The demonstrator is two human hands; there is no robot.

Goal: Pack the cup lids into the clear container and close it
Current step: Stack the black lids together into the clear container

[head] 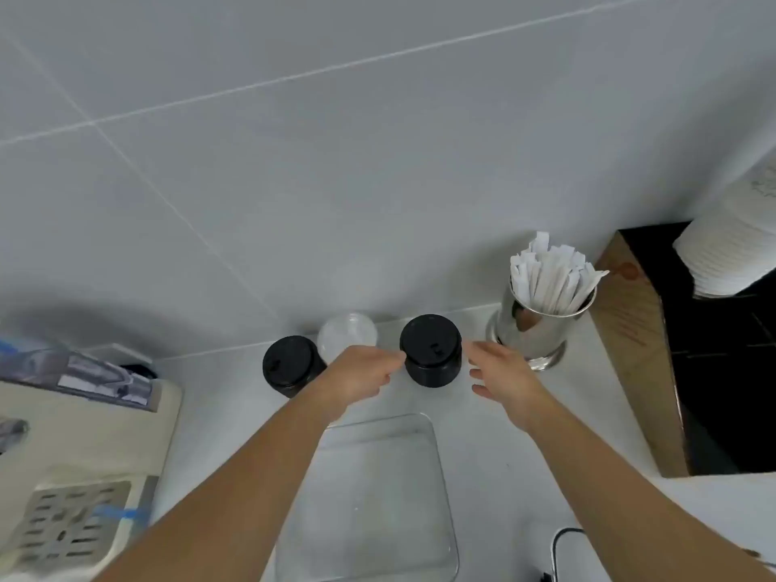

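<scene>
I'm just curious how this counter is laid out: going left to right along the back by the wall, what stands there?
Black lid stack → clear lid stack → second black lid stack → metal cup of wrapped straws → brown box.

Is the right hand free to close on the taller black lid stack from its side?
Probably yes. The right hand is open just right of the black lid stack, with nothing between them. The steel straw holder stands farther right, behind the fingers, while the left hand flanks the stack's other side.
</scene>
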